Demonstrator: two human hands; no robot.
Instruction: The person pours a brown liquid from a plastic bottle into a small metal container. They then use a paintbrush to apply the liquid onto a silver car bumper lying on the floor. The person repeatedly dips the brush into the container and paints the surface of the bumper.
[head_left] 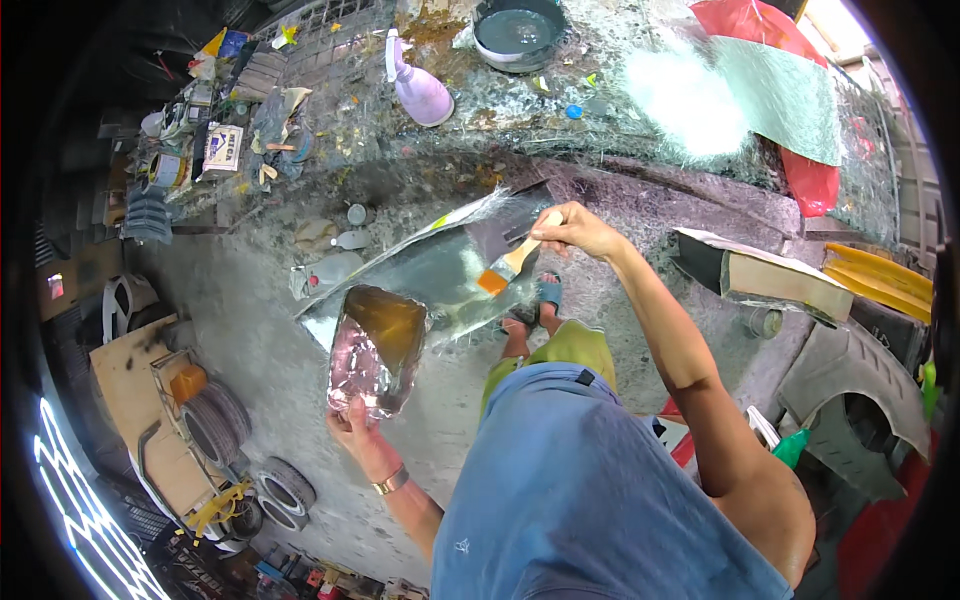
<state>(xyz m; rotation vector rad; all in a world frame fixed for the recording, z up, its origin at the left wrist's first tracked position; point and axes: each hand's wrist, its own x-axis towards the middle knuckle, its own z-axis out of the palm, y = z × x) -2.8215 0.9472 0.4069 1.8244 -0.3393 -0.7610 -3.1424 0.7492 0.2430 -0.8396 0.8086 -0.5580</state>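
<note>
My right hand (577,232) is closed round the pale wooden handle of a flat paintbrush (514,258). Its orange-tinged bristles point down and left, over a long dark glossy panel (405,272) with a whitish, frayed upper edge; whether they touch it I cannot tell. Lower left, my left hand (358,436) grips the near end of a clear plastic container (362,365). Amber liquid (400,332) has gathered toward the container's far right side, and the container overlaps the panel's near left end. My left wrist wears a metal band.
A stained workbench (340,110) crosses the far side, bearing a purple spray bottle (422,92), a dark basin of liquid (519,35) and a pale fibre sheet (785,95). Tyres (285,487) stand at left on the concrete floor. Grey car body panels (850,385) lie at right.
</note>
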